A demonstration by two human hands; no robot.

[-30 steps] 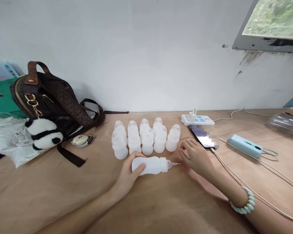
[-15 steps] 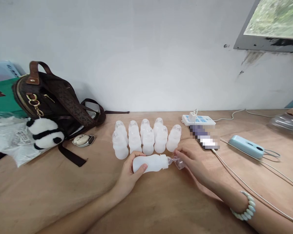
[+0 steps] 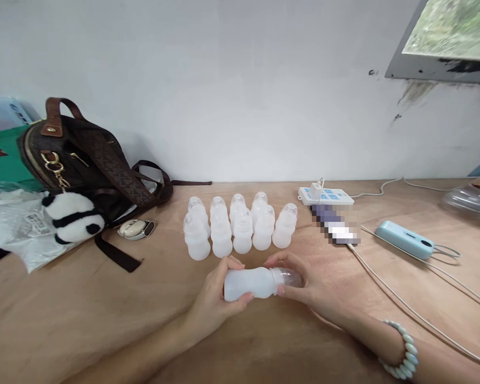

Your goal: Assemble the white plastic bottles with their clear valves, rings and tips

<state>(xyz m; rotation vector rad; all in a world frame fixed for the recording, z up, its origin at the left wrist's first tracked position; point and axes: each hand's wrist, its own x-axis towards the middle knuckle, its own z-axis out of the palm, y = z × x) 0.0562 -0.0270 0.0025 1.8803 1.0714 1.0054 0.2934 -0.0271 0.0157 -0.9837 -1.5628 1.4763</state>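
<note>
A white bottle (image 3: pixel 248 284) is held on its side above or on the near-middle part of the table (image 3: pixel 104 314); whether its underside is in contact with the surface cannot be told. Its base is directed toward the left edge and its capped end toward the right edge. The body is gripped near the base by the left hand (image 3: pixel 216 294), with the thumb laid along the side facing the near edge and the fingers along the far side. A clear cap (image 3: pixel 291 277) is gripped by the right hand (image 3: pixel 312 290), its rim brought up to the bottle's collar; full seating of the cap cannot be confirmed. A pale beaded bracelet (image 3: pixel 411 358) is worn on the right wrist.

Between the held bottle and the far edge, nine standing bottles (image 3: pixel 242 237) with clear tops are grouped closely, four behind and five in front; the rightmost is slightly tilted.

Toward the far right corner, a power strip (image 3: pixel 338 197) with a white plug (image 3: pixel 316 190) inserted is noted, and a phone (image 3: pixel 336 226) is placed just beside it. A light-blue device (image 3: pixel 404 239) is laid nearer the right edge. Toward the left edge, a dark backpack (image 3: pixel 104 160) is stood, with a panda plush (image 3: pixel 72 217) against its front.
</note>
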